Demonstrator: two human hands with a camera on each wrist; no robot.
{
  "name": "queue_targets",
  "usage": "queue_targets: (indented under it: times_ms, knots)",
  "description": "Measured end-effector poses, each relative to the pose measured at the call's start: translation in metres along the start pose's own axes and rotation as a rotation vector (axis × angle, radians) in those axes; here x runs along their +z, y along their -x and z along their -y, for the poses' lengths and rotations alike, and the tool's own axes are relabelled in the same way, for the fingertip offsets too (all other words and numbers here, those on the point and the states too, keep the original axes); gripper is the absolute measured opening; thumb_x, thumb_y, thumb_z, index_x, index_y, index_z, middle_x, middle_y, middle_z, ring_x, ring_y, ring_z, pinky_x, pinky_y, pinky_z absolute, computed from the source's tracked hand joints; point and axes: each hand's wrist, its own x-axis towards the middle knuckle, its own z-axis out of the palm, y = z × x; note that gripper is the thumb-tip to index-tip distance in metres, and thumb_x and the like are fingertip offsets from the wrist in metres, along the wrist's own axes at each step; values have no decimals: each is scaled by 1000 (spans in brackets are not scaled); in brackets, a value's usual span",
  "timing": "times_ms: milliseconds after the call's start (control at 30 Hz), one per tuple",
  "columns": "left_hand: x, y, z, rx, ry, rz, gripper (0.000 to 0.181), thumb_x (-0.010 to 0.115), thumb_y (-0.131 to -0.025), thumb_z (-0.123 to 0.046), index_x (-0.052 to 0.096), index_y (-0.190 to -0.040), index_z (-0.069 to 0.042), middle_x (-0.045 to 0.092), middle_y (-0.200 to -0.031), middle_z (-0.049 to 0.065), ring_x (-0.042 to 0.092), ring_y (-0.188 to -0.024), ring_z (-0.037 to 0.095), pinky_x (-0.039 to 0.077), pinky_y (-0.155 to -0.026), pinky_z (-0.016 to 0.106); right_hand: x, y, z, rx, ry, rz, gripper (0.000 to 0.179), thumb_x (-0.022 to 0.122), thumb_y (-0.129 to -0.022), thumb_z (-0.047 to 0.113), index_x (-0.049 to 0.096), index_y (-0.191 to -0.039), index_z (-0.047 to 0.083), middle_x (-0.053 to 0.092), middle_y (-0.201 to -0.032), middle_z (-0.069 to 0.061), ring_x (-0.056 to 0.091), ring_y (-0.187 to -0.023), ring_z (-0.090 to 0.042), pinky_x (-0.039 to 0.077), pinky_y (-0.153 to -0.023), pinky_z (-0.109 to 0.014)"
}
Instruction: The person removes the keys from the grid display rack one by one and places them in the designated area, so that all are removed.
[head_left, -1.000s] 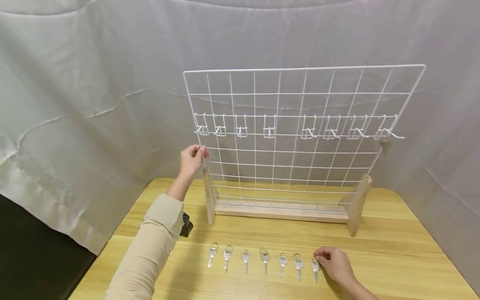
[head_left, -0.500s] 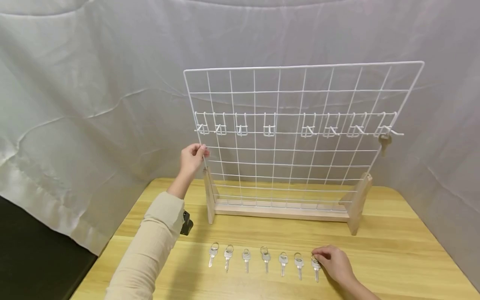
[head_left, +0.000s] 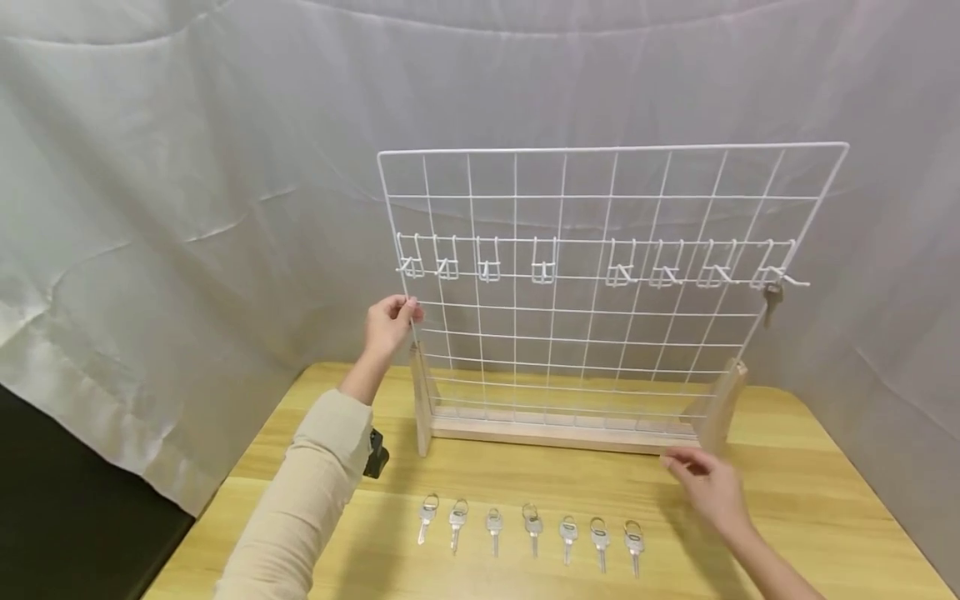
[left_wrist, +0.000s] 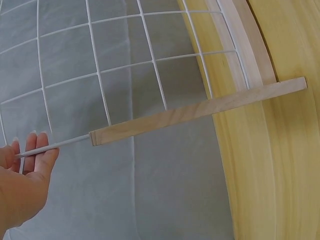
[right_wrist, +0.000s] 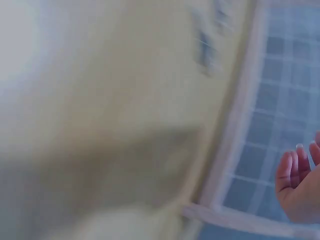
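My left hand [head_left: 387, 325] pinches the left edge wire of a white wire grid rack [head_left: 611, 149], thumb against fingers; the left wrist view shows that edge wire [left_wrist: 75, 141] between thumb and fingers. Over the table, just in front of the rack's right foot, my right hand [head_left: 708, 487] is raised with loosely bent fingers and nothing visible in it. Several silver keys with rings lie in a row on the table, the rightmost key [head_left: 634, 543] lower left of that hand. One key [head_left: 772, 300] hangs from the rack's rightmost hook [head_left: 783, 277].
Several other white hooks, such as the middle hook [head_left: 543, 272], hang along one grid wire. The grid stands in a wooden base [head_left: 562, 436] on a wooden table [head_left: 810, 500]. Grey curtain [head_left: 225, 183] surrounds the back and sides. The right wrist view is blurred.
My right hand has left the rightmost key's ring and moved up and right toward the rack; that key stays on the table. The left hand keeps its grip. The head view has shifted slightly.
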Motion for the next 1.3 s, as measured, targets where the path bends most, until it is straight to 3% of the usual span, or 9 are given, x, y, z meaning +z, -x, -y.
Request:
queue_targets:
  times_ms: [167, 233, 333, 433, 600, 733, 833, 1100, 1300]
  knots:
    - [1, 0, 2, 2, 16, -1, 25, 50, -96, -15, 62, -99, 7, 67, -101, 24, 65, -93, 31, 46, -63, 10, -40, -31, 30, 75, -153, -186, 14, 64, -88, 16, 67, -99, 8, 55, -72, 31, 51, -61, 6, 48, -52, -11]
    - [2, 0, 2, 0, 22, -3, 25, 50, -96, -15, 62, -99, 7, 67, -101, 24, 65, -92, 31, 46, -64, 11, -56, -45, 44, 110, -284, -292, 7, 65, -86, 12, 68, -91, 16, 58, -71, 26, 52, -60, 5, 47, -53, -7]
    - [2, -1, 2, -2, 23, -2, 25, 50, -96, -15, 62, -100, 7, 67, -101, 24, 66, -90, 29, 47, -64, 11, -78, -64, 64, 104, -520, -449, 19, 65, -83, 1, 68, -82, 19, 63, -68, 17, 54, -57, 2, 47, -50, -6]
    - [2, -2, 3, 0, 28, -3, 25, 50, -96, -15, 62, -100, 7, 66, -101, 25, 66, -89, 28, 46, -64, 10, -99, -78, 81, 69, -716, -504, 18, 64, -83, -3, 70, -82, 13, 65, -67, 9, 57, -58, -1, 48, -49, -7]
    - [1, -2, 2, 13, 35, -5, 25, 50, -96, -14, 62, -100, 7, 66, -101, 25, 66, -87, 26, 46, -63, 10, -127, -96, 95, -11, -823, -375, 17, 58, -88, 0, 70, -88, 13, 69, -75, 8, 62, -64, 0, 51, -53, -9]
    - [1, -1, 4, 6, 22, 4, 25, 50, -96, -15, 62, -100, 7, 67, -101, 25, 65, -87, 26, 45, -62, 10, -139, -104, 96, -119, -819, -196, 21, 53, -91, 2, 68, -92, 17, 70, -80, 11, 64, -68, 2, 52, -56, -9]
    - [2, -2, 5, 5, 24, 2, 26, 50, -96, -16, 62, -100, 6, 67, -101, 25, 65, -89, 28, 45, -62, 10, -144, -108, 98, -139, -775, -116, 20, 53, -92, 4, 67, -93, 18, 69, -82, 13, 64, -70, 3, 52, -58, -9]
    - [2, -2, 7, 13, 45, -26, 25, 51, -96, -15, 62, -99, 7, 67, -99, 25, 65, -89, 29, 44, -60, 9, -146, -114, 104, -37, -727, -78, 19, 56, -90, 3, 65, -81, 17, 67, -72, 14, 62, -63, 3, 52, -55, -10]
    - [3, -1, 6, 6, 42, -16, 25, 51, -96, -16, 63, -99, 6, 67, -100, 24, 63, -76, 11, 45, -62, 9, -148, -115, 106, -6, -829, -101, 18, 63, -84, -1, 66, -74, 13, 68, -68, 10, 64, -58, -1, 53, -51, -13]
